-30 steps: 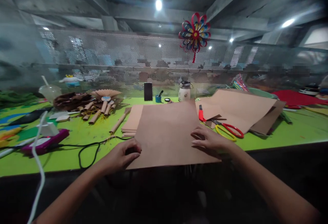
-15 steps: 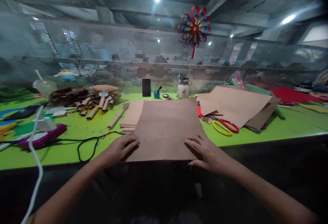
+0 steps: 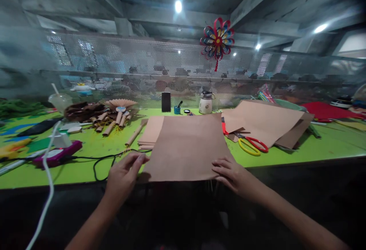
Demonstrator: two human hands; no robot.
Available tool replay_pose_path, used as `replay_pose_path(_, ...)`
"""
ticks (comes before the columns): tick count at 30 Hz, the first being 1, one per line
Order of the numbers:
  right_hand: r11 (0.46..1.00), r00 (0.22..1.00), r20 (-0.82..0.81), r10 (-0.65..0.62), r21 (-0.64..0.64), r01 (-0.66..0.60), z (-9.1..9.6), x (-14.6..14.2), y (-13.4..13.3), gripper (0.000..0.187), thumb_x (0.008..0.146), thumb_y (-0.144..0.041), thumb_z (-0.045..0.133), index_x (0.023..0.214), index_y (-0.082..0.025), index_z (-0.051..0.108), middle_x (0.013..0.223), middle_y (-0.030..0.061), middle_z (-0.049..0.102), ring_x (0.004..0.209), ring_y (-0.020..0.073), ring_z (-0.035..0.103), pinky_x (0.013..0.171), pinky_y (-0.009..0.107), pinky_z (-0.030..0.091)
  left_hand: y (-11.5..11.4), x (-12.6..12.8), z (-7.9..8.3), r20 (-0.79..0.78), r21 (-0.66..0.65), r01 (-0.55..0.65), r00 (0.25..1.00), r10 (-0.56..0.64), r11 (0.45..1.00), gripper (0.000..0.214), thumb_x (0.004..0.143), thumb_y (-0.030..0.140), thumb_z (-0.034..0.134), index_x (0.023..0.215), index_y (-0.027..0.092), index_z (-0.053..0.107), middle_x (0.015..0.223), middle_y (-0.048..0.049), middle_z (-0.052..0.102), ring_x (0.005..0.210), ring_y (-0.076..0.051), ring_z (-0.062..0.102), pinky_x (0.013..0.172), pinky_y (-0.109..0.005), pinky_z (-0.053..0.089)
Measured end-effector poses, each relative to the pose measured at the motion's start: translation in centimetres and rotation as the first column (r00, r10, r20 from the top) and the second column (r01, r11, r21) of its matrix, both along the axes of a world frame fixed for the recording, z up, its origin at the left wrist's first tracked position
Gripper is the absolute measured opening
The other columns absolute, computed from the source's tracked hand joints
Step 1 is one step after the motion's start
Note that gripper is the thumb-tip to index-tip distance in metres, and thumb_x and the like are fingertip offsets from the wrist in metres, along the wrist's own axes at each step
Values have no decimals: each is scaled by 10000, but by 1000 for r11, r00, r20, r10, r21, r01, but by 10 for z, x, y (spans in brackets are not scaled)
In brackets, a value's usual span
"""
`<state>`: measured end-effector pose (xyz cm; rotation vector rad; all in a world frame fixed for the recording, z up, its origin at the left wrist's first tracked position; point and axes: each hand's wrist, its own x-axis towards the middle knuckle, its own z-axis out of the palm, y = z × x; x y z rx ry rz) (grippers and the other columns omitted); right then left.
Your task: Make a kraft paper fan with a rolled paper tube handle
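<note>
Evenly flanked: 1 brown sheet, 2 hands

A plain brown, 4-sided paper sheet (image 3: pixel 188 147) lies between the hands on the lime-green table (image 3: pixel 328 143), reaching away from both. Its near edge runs along the table's near edge and seems to overhang it slightly; the slanted view hides which side is longer. The right hand (image 3: pixel 236 177) overlaps it more, fingers slightly parted over the near right corner. The left hand (image 3: pixel 124 171) is curled at the near left corner, thumb close to the fingers; I cannot tell whether it pinches paper. Far left, a light tan paper stack (image 3: pixel 151 129) crowds the sheet. Right, bare tabletop runs nearer than the red-and-yellow-handled metal scissors (image 3: pixel 242 136).
</note>
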<state>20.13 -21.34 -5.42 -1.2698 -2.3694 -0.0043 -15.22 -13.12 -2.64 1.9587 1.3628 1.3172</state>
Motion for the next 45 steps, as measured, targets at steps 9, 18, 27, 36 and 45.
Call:
replay_pose_path(9, 986, 997, -71, -18, 162, 30, -12, -23, 5, 176, 929, -183, 437, 974, -194, 606, 1030, 116, 629, 986, 228, 562, 821, 407, 507, -70, 86, -52, 501, -468, 627, 769, -398, 622, 431, 783, 527, 598, 1019, 173, 666, 977, -117, 689, 925, -250, 641, 773, -343, 524)
replay_pose_path(18, 961, 964, -49, -260, 84, 264, -21, -9, 11, 527, 807, -315, 642, 1285, -206, 448, 1125, 130, 536, 1018, 297, 486, 891, 490, 431, -58, 105, -47, 746, -466, 692, 642, -175, 551, 390, 798, 474, 621, 987, 134, 646, 1083, -158, 650, 1033, -273, 618, 850, -383, 518)
replay_pose_path(27, 967, 970, 3, -242, -87, 241, 5, -1, 35, 436, 745, -494, 674, 1034, -175, 609, 978, 100, 580, 943, 256, 493, 824, 374, 414, -58, 109, -59, 821, -428, 695, 567, -73, 578, 393, 753, 501, 660, 865, 124, 670, 1000, -148, 662, 1004, -296, 628, 831, -399, 510)
replay_pose_path(36, 919, 964, -97, -249, -337, 203, 7, -7, 39, 224, 707, -332, 698, 811, -176, 576, 826, 21, 544, 746, 154, 493, 654, 254, 396, -59, 108, -59, 825, -444, 671, 565, -21, 593, 394, 747, 475, 677, 868, 101, 652, 986, -162, 671, 971, -295, 646, 799, -375, 516)
replay_pose_path(45, 903, 947, -276, -167, -428, 35, 7, -12, 38, 334, 747, -243, 646, 1060, -191, 541, 833, 11, 561, 730, 143, 498, 665, 266, 419, -57, 105, -63, 801, -483, 612, 598, 32, 626, 398, 788, 442, 647, 888, 58, 642, 974, -185, 679, 876, -273, 677, 684, -313, 549)
